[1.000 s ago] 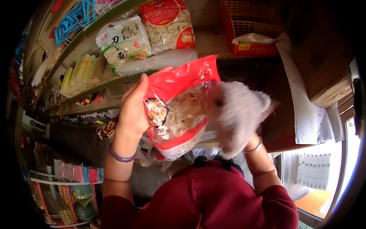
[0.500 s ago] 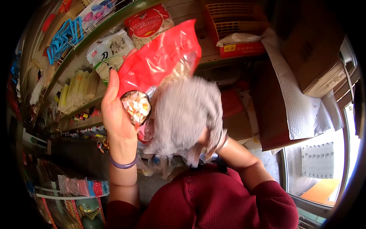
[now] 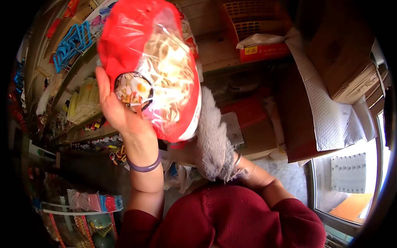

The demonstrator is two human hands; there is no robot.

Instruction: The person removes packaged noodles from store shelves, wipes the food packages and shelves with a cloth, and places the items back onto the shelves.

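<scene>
Shelves (image 3: 209, 49); bag (image 3: 169, 70) btwn hands (image 3: 124, 115), R prob. under cloth (image 3: 214, 136)

On my remote feed, I've got the noodle bag (image 3: 169, 78) lifted higher beyond the left hand (image 3: 118, 105), window uncovered; the grey cloth (image 3: 213, 140), across its front half a second ago, has moved to its lower edge (right of that hand).

Daylight blasts in from the bright opening (image 3: 373, 159) on my right, pretty much blown out white. Glare bleaches patches of my noodle bag (image 3: 169, 82), its red top looks soft, and the left shelves (image 3: 84, 122) sit dim, fisheye-bent, corners black.
</scene>
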